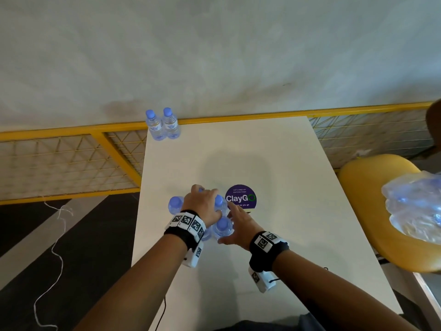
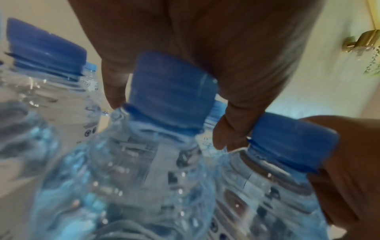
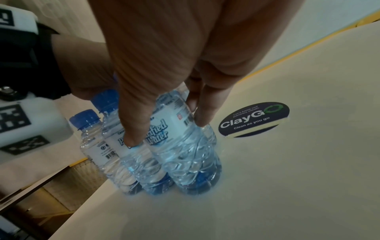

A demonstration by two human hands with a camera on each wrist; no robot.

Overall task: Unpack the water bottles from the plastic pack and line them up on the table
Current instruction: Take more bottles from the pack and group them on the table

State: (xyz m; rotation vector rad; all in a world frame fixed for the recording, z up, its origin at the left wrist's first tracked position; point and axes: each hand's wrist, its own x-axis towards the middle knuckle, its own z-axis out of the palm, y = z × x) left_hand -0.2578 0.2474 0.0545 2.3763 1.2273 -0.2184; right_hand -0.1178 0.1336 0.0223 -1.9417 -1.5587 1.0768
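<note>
Several clear water bottles with blue caps stand bunched together near the table's left edge (image 1: 176,204). My left hand (image 1: 202,201) lies on top of the bunch. Its fingers (image 2: 115,84) curl round the cap of the middle bottle (image 2: 172,94), and the thumb presses a neighbouring cap (image 2: 287,142). My right hand (image 1: 235,223) grips the near right bottle (image 3: 185,155), thumb on its label and fingers on its far side. Two more bottles (image 1: 163,125) stand side by side at the far left corner. The crumpled plastic pack (image 1: 415,206) lies on a yellow chair.
A white table (image 1: 274,163) carries a round purple ClayGo sticker (image 1: 241,197) just right of the bunch. A yellow railing (image 1: 238,118) runs behind the table. The yellow chair (image 1: 372,177) stands at the table's right side. A white cord (image 1: 57,247) trails on the floor at left.
</note>
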